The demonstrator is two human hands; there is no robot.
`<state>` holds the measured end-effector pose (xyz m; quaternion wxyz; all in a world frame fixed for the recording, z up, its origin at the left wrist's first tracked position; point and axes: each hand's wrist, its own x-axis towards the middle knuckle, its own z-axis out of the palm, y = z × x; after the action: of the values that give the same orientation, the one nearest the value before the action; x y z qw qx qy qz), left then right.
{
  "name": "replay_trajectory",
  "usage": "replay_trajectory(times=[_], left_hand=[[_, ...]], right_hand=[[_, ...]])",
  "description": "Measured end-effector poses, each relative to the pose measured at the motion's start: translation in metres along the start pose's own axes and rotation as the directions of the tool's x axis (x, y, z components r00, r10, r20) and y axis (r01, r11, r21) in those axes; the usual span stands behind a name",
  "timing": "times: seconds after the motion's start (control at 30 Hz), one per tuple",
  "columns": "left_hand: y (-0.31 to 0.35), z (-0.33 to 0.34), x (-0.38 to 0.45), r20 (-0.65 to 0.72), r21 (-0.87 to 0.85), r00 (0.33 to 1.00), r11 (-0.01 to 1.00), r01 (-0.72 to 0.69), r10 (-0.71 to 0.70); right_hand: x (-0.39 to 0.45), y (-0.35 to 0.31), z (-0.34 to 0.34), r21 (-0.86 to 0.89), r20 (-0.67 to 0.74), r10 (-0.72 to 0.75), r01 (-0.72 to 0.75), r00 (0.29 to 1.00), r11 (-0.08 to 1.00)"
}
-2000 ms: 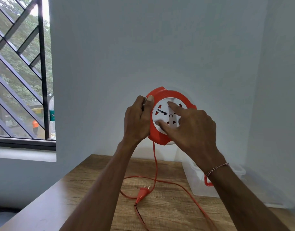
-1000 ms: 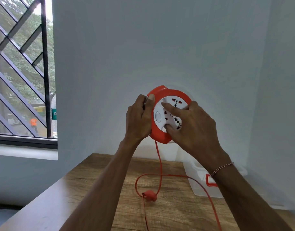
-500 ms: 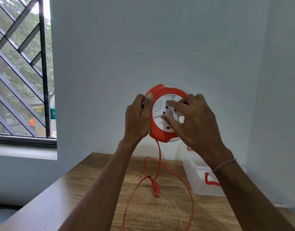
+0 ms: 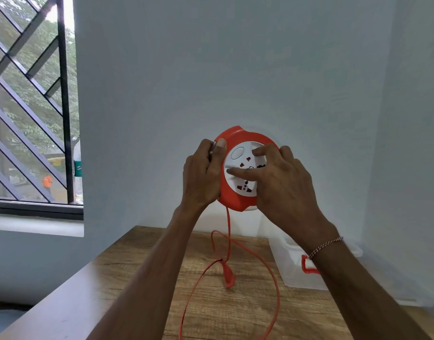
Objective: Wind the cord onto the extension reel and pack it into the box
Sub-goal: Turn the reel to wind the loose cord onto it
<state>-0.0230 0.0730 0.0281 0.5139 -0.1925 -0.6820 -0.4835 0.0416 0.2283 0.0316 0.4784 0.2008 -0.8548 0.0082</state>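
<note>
A: Extension reel [image 4: 238, 192] held up at frame centre, against the wall. Left hand [image 4: 203, 175] gripping its orange rim; right hand [image 4: 279, 180] with straight fingers pressed flat on the white socket face.

B: Cord [image 4: 227, 231] hanging straight down from the lower rim, plug [image 4: 229, 278] dangling just above the tabletop [image 4: 142, 278]. Clear storage box [image 4: 292, 266] lower right, nearer the right hand.

An orange reel [image 4: 231, 196] with a white socket face [image 4: 238, 177] trails an orange cord [image 4: 274, 288] over the brown wood-grain worktop [image 4: 142, 273], beside a clear box [image 4: 292, 271] with an orange latch [image 4: 306, 267].
</note>
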Motion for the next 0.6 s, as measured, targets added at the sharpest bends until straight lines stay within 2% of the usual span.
replay_trajectory(times=[0.37,0.47,0.6], left_hand=[[0.0015,0.0004,-0.0005,0.004,-0.034,1.000,0.999,0.006,-0.006],[0.0021,0.0004,-0.0008,0.002,-0.052,1.000,0.999,0.010,-0.010],[0.0014,0.0013,-0.0011,0.000,-0.069,0.999,0.997,0.035,-0.035]], right_hand=[[-0.0032,0.0034,0.0069,0.085,-0.214,0.131,-0.116,0.968,0.990],[0.0013,0.0032,0.0071,0.111,-0.227,0.182,-0.160,0.957,0.981],[0.0041,0.0076,0.0050,0.123,-0.176,0.147,-0.126,0.973,0.984]])
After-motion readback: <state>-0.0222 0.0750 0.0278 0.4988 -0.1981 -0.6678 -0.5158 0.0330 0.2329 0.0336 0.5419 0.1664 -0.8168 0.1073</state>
